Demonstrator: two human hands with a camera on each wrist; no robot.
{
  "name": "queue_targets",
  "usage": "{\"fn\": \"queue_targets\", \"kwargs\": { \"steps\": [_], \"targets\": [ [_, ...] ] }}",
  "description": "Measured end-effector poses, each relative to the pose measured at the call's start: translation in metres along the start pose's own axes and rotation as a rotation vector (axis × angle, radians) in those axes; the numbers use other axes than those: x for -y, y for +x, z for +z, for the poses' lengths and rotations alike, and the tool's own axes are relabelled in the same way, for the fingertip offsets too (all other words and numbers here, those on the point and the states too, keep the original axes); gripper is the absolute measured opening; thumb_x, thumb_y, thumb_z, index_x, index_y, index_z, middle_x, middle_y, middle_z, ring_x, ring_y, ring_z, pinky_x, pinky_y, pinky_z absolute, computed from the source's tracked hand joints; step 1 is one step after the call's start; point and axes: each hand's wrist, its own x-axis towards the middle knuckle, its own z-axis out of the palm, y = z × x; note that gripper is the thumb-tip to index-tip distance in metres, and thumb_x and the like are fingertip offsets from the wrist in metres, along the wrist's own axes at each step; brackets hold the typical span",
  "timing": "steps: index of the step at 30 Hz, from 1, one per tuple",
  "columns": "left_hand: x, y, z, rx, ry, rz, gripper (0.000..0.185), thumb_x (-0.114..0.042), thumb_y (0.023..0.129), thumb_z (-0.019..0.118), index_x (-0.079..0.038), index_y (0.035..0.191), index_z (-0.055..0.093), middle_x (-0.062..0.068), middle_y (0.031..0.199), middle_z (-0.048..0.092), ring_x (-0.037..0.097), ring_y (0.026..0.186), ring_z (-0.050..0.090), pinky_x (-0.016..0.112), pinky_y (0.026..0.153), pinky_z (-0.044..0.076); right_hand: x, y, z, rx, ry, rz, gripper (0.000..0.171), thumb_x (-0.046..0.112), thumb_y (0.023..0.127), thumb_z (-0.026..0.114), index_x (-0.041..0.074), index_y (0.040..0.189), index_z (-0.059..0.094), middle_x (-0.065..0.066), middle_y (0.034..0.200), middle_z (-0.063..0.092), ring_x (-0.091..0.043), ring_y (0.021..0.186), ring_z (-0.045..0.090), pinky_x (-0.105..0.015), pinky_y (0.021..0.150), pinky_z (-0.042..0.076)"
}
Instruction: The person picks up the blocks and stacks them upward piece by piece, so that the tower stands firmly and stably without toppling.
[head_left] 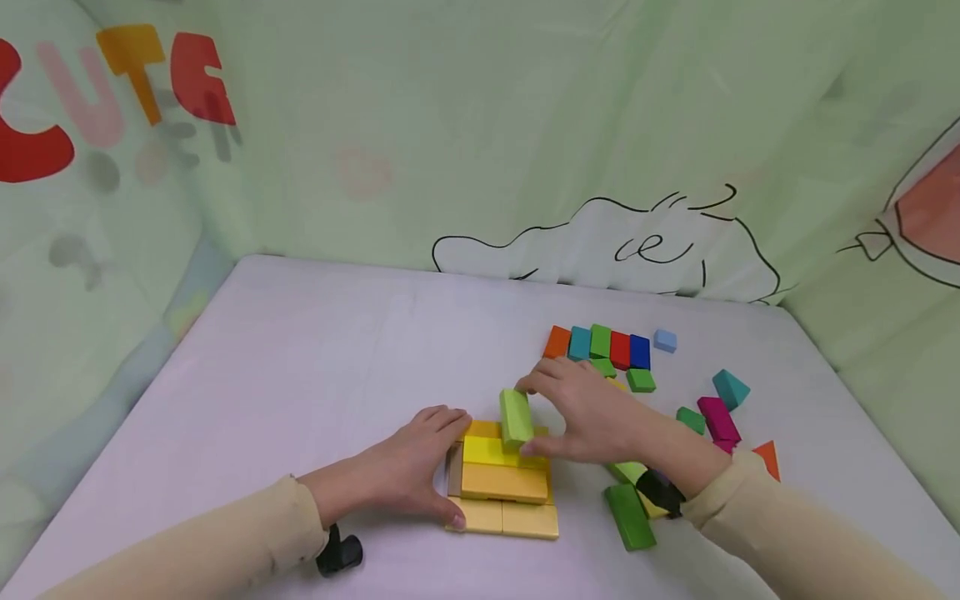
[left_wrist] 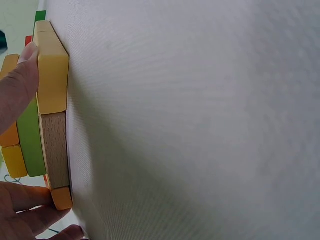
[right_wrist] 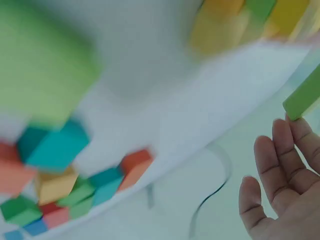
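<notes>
A low stack of yellow blocks (head_left: 504, 483) lies on the white table (head_left: 300, 392) in the head view. My left hand (head_left: 416, 467) rests against its left side, fingers laid along the far corner and thumb at the near corner. The left wrist view shows those fingers (left_wrist: 17, 90) touching a yellow block (left_wrist: 52, 75) beside a plain wooden block (left_wrist: 55, 150). My right hand (head_left: 592, 417) pinches a light green block (head_left: 516, 417) between index finger and thumb, holding it on top of the stack. In the blurred right wrist view only the end of the green block (right_wrist: 305, 95) shows above my fingers (right_wrist: 285, 170).
Behind the right hand stands a row of coloured blocks (head_left: 600, 343) with a light blue cube (head_left: 664, 340) beside it. Loose blocks lie to the right: a teal wedge (head_left: 730, 387), a magenta block (head_left: 717, 418), a dark green bar (head_left: 628, 517). Green printed cloth walls surround the table.
</notes>
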Motion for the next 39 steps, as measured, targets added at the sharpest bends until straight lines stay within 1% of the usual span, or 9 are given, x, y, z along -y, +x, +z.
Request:
{"fn": "queue_targets", "kwargs": {
  "steps": [2,5,7,12,18,27,34,36,39],
  "targets": [
    [0.000,0.000,-0.001,-0.001,-0.004,0.006,0.114,-0.051,0.072,0.090,-0.003,0.158,0.033,0.012,0.164,0.035,0.034,0.154,0.026,0.050,0.125,0.030,0.014,-0.008,0.002,0.010,0.002,-0.035,0.063,0.057,0.084,0.078,0.012,0.126,0.065,-0.005,0.123,0.066,-0.024,0.117,0.059,-0.054,0.100,0.051],
    [0.000,0.000,-0.001,-0.006,-0.007,0.017,0.114,-0.050,0.072,0.090,-0.002,0.158,0.033,0.013,0.164,0.035,0.035,0.154,0.027,0.051,0.125,0.030,0.026,-0.013,0.009,0.030,-0.005,-0.051,0.066,0.063,0.083,0.075,0.013,0.125,0.065,-0.003,0.124,0.065,-0.023,0.118,0.058,-0.053,0.102,0.050],
    [0.000,-0.001,-0.001,-0.009,-0.008,0.021,0.114,-0.050,0.072,0.090,-0.001,0.158,0.033,0.014,0.164,0.035,0.035,0.154,0.027,0.051,0.125,0.030,0.030,-0.014,0.013,0.028,-0.019,-0.063,0.067,0.064,0.083,0.074,0.012,0.125,0.064,-0.003,0.123,0.064,-0.022,0.117,0.057,-0.051,0.101,0.050],
    [0.000,-0.001,0.000,-0.008,-0.010,0.017,0.113,-0.050,0.072,0.090,-0.001,0.157,0.033,0.014,0.164,0.035,0.036,0.154,0.027,0.052,0.125,0.030,0.035,-0.012,0.019,0.025,-0.046,-0.048,0.069,0.063,0.081,0.077,0.012,0.125,0.064,-0.003,0.123,0.064,-0.023,0.117,0.057,-0.049,0.102,0.049],
    [-0.001,-0.002,0.000,-0.010,-0.013,0.019,0.113,-0.049,0.072,0.091,0.000,0.157,0.033,0.014,0.163,0.036,0.036,0.153,0.027,0.052,0.125,0.031,0.035,-0.013,0.019,0.036,-0.039,-0.030,0.073,0.063,0.080,0.078,0.011,0.128,0.063,-0.005,0.126,0.063,-0.025,0.120,0.056,-0.051,0.104,0.048],
    [-0.001,-0.002,-0.001,-0.010,-0.013,0.022,0.113,-0.049,0.072,0.090,0.000,0.157,0.033,0.014,0.163,0.035,0.035,0.153,0.027,0.052,0.125,0.031,0.035,-0.014,0.019,0.040,-0.025,-0.020,0.067,0.060,0.081,0.079,0.013,0.126,0.064,-0.004,0.127,0.063,-0.024,0.120,0.056,-0.052,0.105,0.048],
    [0.000,-0.003,0.000,-0.013,-0.021,0.024,0.114,-0.050,0.072,0.091,0.000,0.157,0.034,0.015,0.163,0.036,0.036,0.153,0.027,0.053,0.124,0.031,0.034,-0.014,0.018,0.049,-0.008,-0.007,0.070,0.061,0.081,0.078,0.013,0.129,0.062,-0.003,0.127,0.063,-0.023,0.119,0.056,-0.052,0.105,0.048],
    [-0.001,-0.003,0.000,-0.013,-0.021,0.023,0.114,-0.049,0.072,0.091,0.000,0.157,0.034,0.015,0.163,0.036,0.036,0.153,0.027,0.053,0.124,0.031,0.030,-0.015,0.015,0.032,-0.006,0.012,0.070,0.061,0.082,0.077,0.013,0.131,0.062,-0.004,0.128,0.063,-0.024,0.120,0.057,-0.055,0.105,0.048],
    [-0.001,-0.002,-0.001,-0.012,-0.017,0.016,0.114,-0.049,0.072,0.091,0.000,0.157,0.033,0.014,0.164,0.035,0.035,0.154,0.027,0.052,0.125,0.030,0.015,-0.019,0.004,-0.036,0.002,0.060,0.064,0.053,0.086,0.077,0.012,0.132,0.062,-0.006,0.126,0.065,-0.027,0.120,0.058,-0.059,0.104,0.049]
  ]
}}
